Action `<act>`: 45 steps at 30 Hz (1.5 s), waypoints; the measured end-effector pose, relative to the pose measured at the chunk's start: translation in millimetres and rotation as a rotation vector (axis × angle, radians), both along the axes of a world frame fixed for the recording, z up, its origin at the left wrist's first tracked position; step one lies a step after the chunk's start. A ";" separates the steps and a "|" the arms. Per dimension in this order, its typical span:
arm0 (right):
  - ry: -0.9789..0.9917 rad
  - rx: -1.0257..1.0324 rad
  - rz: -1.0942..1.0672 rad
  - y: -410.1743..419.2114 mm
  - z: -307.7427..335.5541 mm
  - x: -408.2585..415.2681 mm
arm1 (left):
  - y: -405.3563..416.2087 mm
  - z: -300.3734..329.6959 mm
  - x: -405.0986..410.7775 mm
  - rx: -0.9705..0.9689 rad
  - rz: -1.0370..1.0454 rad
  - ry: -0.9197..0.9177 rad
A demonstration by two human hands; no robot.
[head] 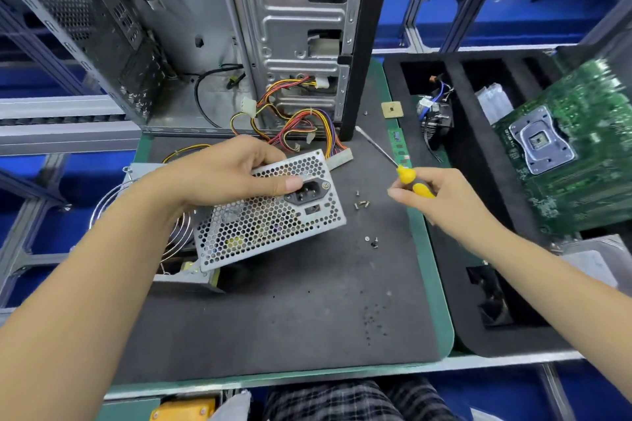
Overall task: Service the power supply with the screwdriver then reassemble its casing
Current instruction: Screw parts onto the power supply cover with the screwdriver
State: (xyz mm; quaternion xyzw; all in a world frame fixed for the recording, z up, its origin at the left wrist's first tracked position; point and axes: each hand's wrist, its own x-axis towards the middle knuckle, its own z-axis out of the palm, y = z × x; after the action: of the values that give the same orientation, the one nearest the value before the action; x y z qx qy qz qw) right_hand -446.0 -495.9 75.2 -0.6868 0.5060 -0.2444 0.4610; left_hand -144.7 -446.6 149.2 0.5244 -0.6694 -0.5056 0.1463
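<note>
One power supply (270,212) sits tilted on the black mat (290,318), its perforated casing gripped along the top edge by the left hand (219,174), thumb pressed beside the power socket. One yellow-handled screwdriver (408,178) is held in the right hand's (444,202) curled fingers, shaft pointing away. About seven loose screws (361,204) lie between the two hands.

The power supply (270,212) sits on the surface (307,301) at centre-left, the computer case (239,34) far behind it, loose screws (361,204) just right, and the motherboard (574,154) far right.
</note>
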 end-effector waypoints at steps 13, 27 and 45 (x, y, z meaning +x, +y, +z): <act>0.151 0.075 0.026 33.0 -54.2 -10.5 | 1.4 -3.4 -1.9 -0.015 0.031 -0.016; 0.241 -0.039 0.055 32.1 -52.5 7.8 | -0.5 -0.9 -1.1 0.020 0.034 -0.004; -1.000 0.940 0.115 37.9 31.6 22.5 | 3.6 0.5 -4.5 -0.009 0.036 -0.015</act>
State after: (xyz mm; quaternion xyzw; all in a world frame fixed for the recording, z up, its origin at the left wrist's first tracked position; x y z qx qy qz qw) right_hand -423.6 -458.0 106.8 -0.2443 0.2474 -0.2617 0.9004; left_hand -149.2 -443.0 149.7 0.5394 -0.6633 -0.4958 0.1527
